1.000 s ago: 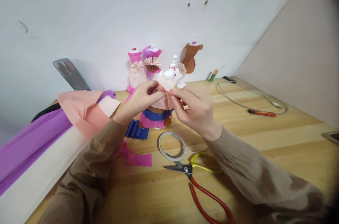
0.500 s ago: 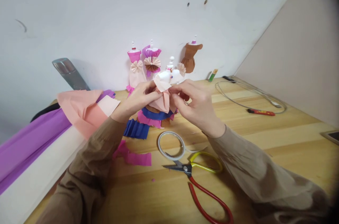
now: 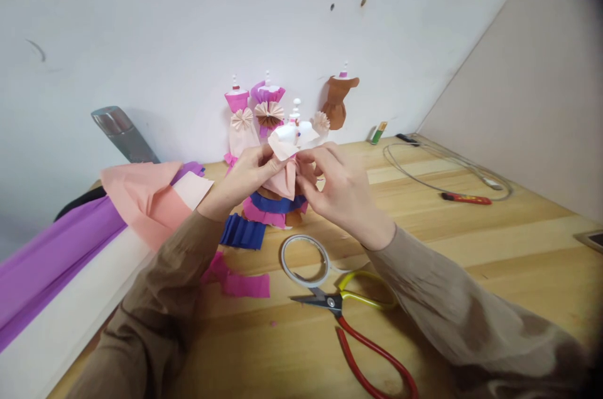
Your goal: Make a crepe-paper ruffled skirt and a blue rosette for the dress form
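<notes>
Between my hands stands a small white dress form [image 3: 286, 133] with a paper dress on it. Its pale pink crepe paper [image 3: 281, 184] is gathered at the waist, above a tiered skirt [image 3: 271, 204] in blue, magenta and brown. My left hand [image 3: 245, 178] pinches the paper at the left of the waist, thumb across the front. Closed at the right side of the waist, my right hand [image 3: 335, 188] pinches the same pale pink paper; its fingertips are partly hidden behind the folds.
Yellow-and-red scissors [image 3: 334, 303] lie open in front, beside a tape roll [image 3: 305, 261]. Pleated blue paper [image 3: 242, 231] and magenta scraps [image 3: 245, 284] lie left of them. Other dressed forms [image 3: 268, 94] stand by the wall. Crepe sheets [image 3: 141, 198], a cable [image 3: 414, 182] and a red cutter [image 3: 466, 198] flank my arms.
The dress form has shifted slightly left and tilts a little. My right hand has moved left with it, its fingers closer to the waist. My left hand stays nearly in place.
</notes>
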The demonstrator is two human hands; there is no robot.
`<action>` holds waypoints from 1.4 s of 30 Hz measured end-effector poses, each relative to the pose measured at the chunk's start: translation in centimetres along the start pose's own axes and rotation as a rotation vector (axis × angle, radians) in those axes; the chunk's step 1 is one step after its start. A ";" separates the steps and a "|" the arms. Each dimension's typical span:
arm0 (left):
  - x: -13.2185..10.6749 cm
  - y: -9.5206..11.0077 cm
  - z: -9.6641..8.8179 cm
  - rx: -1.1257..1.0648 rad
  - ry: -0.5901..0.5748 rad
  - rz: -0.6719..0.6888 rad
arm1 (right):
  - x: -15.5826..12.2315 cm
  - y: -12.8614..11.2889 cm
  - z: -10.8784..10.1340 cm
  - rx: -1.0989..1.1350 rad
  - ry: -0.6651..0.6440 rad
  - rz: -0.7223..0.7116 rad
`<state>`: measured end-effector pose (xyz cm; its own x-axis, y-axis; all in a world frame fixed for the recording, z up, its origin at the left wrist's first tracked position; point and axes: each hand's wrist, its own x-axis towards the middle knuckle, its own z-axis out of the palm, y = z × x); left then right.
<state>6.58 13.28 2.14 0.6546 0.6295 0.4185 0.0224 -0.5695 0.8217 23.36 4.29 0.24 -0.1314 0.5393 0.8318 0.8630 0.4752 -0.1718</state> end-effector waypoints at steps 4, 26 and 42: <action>-0.1 0.1 -0.1 -0.021 -0.017 0.004 | -0.1 -0.1 0.0 -0.062 0.040 -0.008; 0.0 0.7 0.2 0.039 -0.017 -0.004 | 0.4 -0.4 0.4 -0.139 0.088 -0.020; 0.1 0.4 -0.2 0.072 -0.072 0.013 | 1.2 0.6 0.4 0.344 0.044 0.207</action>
<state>6.51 13.20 2.56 0.7077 0.5840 0.3976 0.0662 -0.6151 0.7857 23.53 5.50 0.96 0.0554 0.6209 0.7819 0.6542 0.5691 -0.4983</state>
